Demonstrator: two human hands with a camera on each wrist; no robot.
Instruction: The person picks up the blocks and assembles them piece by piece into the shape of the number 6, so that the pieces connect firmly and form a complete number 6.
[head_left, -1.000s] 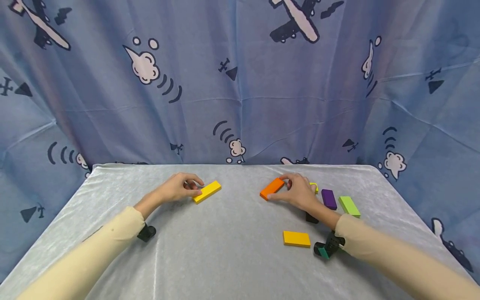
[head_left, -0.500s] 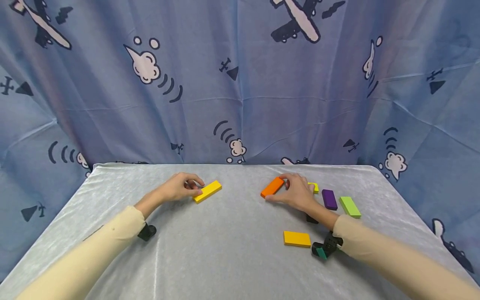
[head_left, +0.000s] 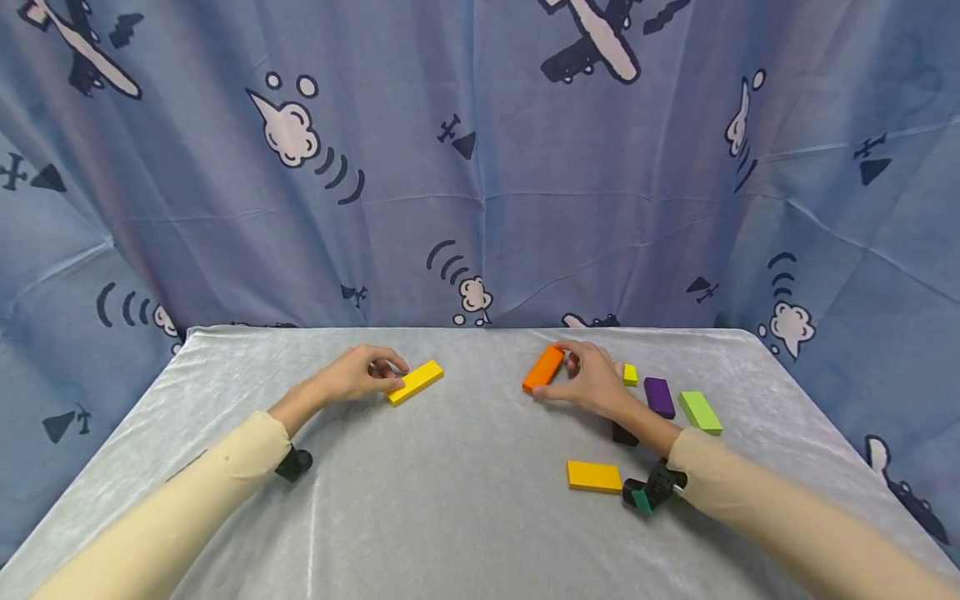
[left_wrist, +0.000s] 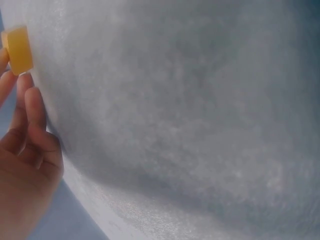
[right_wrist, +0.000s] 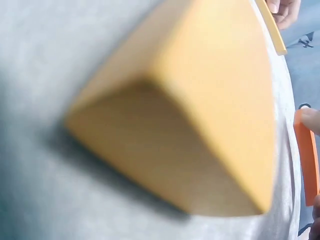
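My left hand (head_left: 351,375) pinches the near end of a long yellow block (head_left: 420,381) that points away to the right; a piece of that block (left_wrist: 20,51) shows at the upper left in the left wrist view. Farther right, my right hand (head_left: 596,382) grips an orange block (head_left: 542,370) by its two ends, thumb at the near end and fingers at the far end. At the edge of the right wrist view, the orange block (right_wrist: 306,157) spans from thumb to fingers. The two held blocks are apart from each other.
An amber block (head_left: 593,477) lies in front of my right forearm and looms large in the right wrist view. Beyond that arm are a small yellow block (head_left: 630,375), a purple one (head_left: 659,397) and a lime green one (head_left: 701,412). A black piece (head_left: 624,434) is partly covered by the wrist.
The orange block has turned slightly in my right hand's grip, its far end swinging back and left. My left hand and the long yellow block stay where they were.
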